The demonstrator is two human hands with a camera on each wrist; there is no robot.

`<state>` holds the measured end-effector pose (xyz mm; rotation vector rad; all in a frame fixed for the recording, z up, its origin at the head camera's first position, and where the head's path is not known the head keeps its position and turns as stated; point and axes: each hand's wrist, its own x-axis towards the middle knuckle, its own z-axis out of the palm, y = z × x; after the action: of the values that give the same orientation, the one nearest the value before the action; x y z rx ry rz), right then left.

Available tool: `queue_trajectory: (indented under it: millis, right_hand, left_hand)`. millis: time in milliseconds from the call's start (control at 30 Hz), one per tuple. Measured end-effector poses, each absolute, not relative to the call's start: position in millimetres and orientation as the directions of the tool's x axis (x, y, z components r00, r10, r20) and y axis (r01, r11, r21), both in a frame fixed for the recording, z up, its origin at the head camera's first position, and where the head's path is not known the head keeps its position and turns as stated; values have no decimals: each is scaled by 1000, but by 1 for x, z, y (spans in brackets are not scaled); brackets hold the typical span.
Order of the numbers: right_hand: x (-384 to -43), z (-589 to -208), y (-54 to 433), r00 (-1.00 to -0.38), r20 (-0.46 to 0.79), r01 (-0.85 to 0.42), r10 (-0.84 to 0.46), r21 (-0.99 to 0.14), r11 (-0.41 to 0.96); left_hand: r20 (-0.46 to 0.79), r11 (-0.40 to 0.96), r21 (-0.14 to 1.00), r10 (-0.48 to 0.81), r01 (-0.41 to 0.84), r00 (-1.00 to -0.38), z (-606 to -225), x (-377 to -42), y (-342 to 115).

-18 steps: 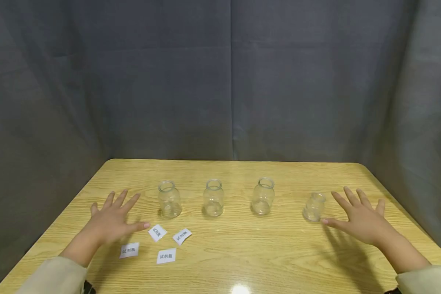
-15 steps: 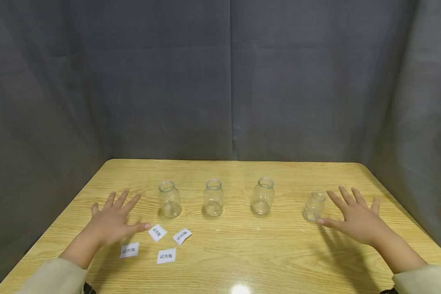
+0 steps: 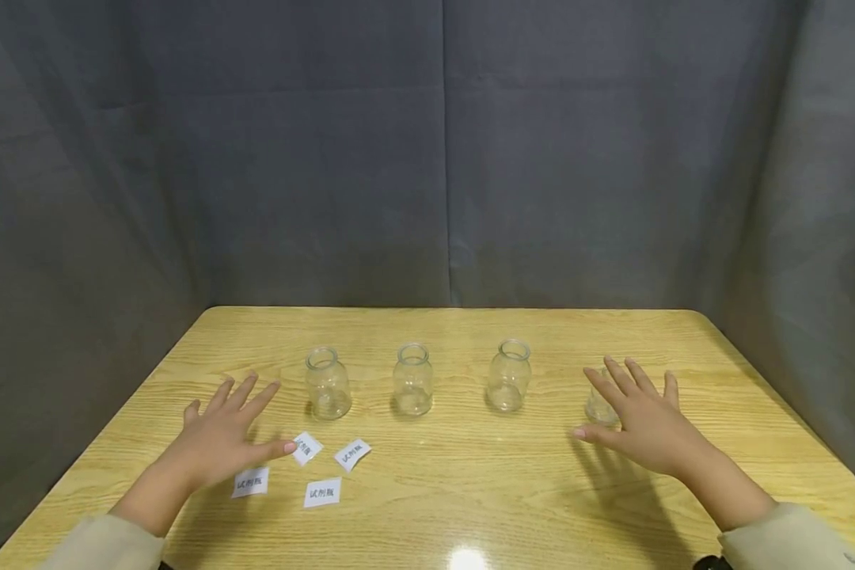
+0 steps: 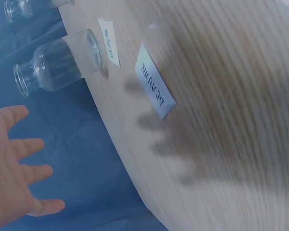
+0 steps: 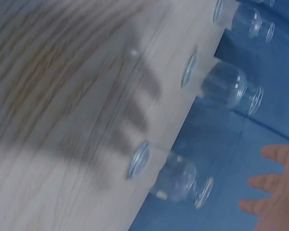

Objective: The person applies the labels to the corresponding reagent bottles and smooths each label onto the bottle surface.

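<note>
My left hand (image 3: pixel 217 439) hovers over the left side of the table, fingers spread, holding nothing. Its thumb overlaps one white paper label (image 3: pixel 308 448) in the head view; more labels with printed characters, such as one label (image 3: pixel 322 492), lie close by. On the right, my right hand (image 3: pixel 648 427) is also spread and holds nothing. It partly hides the rightmost glass jar (image 3: pixel 600 410) in the head view; the right wrist view shows that jar (image 5: pixel 176 178) standing apart from the fingers. Clear lidless jars stand in a row: left (image 3: pixel 328 385), middle (image 3: pixel 413 381) and right of middle (image 3: pixel 509 377).
The wood-grain table (image 3: pixel 456 507) has rounded far corners. A dark grey curtain (image 3: pixel 328 158) closes off the back and both sides. Another label (image 3: pixel 250 481) lies nearest my left wrist, and one more label (image 3: pixel 352 454) lies in front of the jars.
My right hand has moved left, from beside the rightmost jar to in front of it in the head view. The left hand has shifted only slightly. Jars and labels stay put.
</note>
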<state>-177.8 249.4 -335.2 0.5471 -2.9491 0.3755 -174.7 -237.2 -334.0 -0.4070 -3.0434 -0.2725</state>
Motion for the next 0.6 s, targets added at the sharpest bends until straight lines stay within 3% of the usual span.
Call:
queue_trajectory:
  millis: [600]
  right_hand:
    - [-175,-348,208,-892,197,-449,-408,-262,854]
  left_hand:
    - [107,897,296,310,328,-945,-344,-167,-222]
